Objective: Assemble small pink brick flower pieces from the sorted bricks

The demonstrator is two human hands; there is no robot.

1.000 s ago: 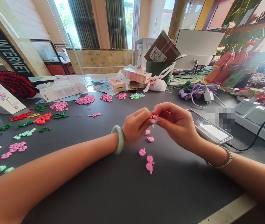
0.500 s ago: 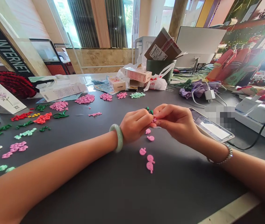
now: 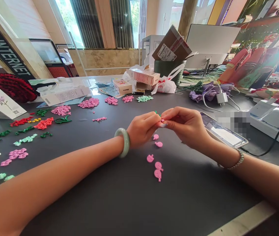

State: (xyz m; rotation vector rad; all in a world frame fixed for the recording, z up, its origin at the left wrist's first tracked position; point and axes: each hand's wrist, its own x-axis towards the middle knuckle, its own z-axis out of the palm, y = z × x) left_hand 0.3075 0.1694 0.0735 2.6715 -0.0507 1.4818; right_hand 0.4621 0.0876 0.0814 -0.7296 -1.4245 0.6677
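Note:
My left hand (image 3: 141,128) and my right hand (image 3: 185,126) meet fingertip to fingertip above the dark table (image 3: 120,196). Together they pinch a tiny pink and green brick piece (image 3: 159,120), mostly hidden by the fingers. A jade bangle (image 3: 122,142) sits on my left wrist, a beaded bracelet (image 3: 235,161) on my right. Several small pink round pieces (image 3: 157,164) lie on the table just below my hands.
Sorted piles of pink (image 3: 88,103), red (image 3: 43,123), green (image 3: 24,131) and mint (image 3: 144,98) pieces spread across the left and far table. A phone (image 3: 224,132) lies right of my hands. Boxes (image 3: 143,77), a bag, a charger and a cable crowd the far and right side.
My hands stay together and have risen slightly; the fingers have shifted a little around the small piece. Nothing on the table has moved.

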